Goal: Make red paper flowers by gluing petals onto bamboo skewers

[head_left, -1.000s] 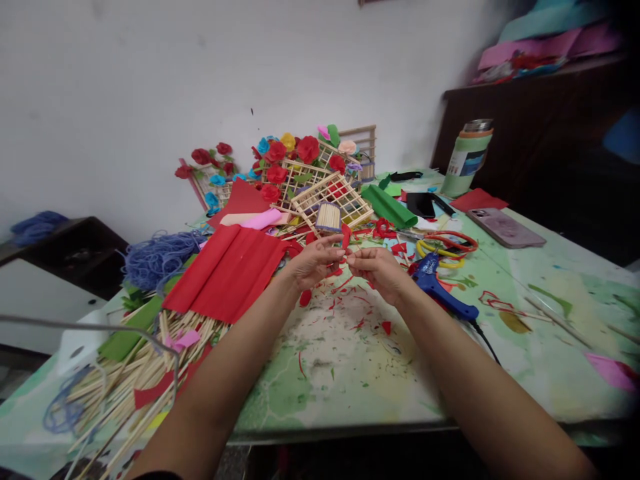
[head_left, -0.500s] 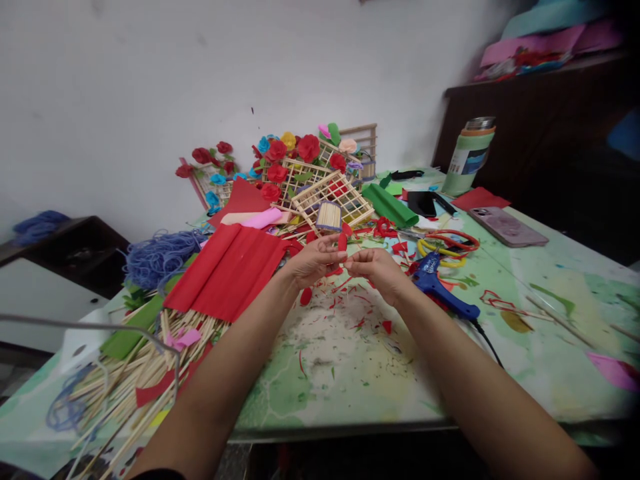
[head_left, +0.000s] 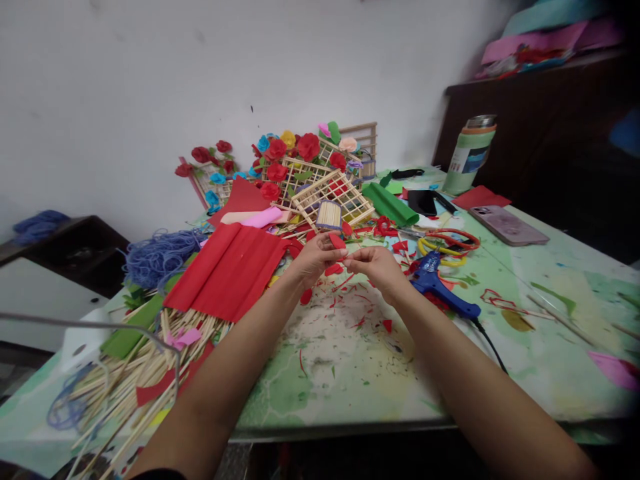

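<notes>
Leaning at a slant, a red paper petal (head_left: 337, 241) is pointing its free end up and to the left, its long axis running down rightward to the fingertips. It is sitting above the bench (head_left: 345, 400) in the left hand (head_left: 317, 259), whose thumb and fingers are pinching its lower end, nearly closed. The right hand (head_left: 377, 268) is keeping thumb and forefinger pressed together just beside that end; whether they are gripping anything is too small to tell. Red paper scraps (head_left: 387, 325) are littering the green-and-white surface. At the left, red crepe paper (head_left: 225, 273) is lying over thin wooden sticks (head_left: 125, 380), near tangled blue yarn (head_left: 160, 259); at the right, a blue glue gun (head_left: 440, 287) is resting by scissors (head_left: 453, 241). Wooden lattices (head_left: 333, 200) and paper flowers (head_left: 309, 147) are crowding toward a pale wall (head_left: 125, 80), while a dark cabinet (head_left: 530, 113) is standing beyond a green bottle (head_left: 467, 160).
</notes>
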Demonstrator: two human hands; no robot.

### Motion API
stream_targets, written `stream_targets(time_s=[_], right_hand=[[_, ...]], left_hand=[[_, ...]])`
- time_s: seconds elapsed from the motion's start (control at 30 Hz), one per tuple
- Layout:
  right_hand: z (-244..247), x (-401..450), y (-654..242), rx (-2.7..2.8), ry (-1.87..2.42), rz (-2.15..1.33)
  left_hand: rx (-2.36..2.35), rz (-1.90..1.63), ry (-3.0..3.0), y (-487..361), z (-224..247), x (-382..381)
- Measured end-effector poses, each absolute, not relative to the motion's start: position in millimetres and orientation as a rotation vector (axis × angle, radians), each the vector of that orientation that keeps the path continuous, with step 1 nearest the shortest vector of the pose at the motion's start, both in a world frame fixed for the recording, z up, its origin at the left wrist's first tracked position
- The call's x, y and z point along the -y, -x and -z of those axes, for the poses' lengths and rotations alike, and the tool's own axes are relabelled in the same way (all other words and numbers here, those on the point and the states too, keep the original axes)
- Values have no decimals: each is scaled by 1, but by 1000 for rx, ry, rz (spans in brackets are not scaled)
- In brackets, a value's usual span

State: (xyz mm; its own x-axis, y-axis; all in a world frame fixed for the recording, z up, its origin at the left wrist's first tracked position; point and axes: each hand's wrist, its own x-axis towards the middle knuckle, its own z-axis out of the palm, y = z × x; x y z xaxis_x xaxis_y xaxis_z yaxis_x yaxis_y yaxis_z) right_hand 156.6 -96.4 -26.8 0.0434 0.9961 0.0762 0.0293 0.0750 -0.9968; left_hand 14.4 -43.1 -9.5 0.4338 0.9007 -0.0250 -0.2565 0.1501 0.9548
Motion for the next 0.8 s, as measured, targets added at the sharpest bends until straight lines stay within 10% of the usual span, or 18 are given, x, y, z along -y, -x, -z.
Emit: stream_targets(time_s=[0.8], right_hand=[[24,99,-156,1172,1198,-1175]], left_hand=[[-689,-835,-1098,-8,12,39]])
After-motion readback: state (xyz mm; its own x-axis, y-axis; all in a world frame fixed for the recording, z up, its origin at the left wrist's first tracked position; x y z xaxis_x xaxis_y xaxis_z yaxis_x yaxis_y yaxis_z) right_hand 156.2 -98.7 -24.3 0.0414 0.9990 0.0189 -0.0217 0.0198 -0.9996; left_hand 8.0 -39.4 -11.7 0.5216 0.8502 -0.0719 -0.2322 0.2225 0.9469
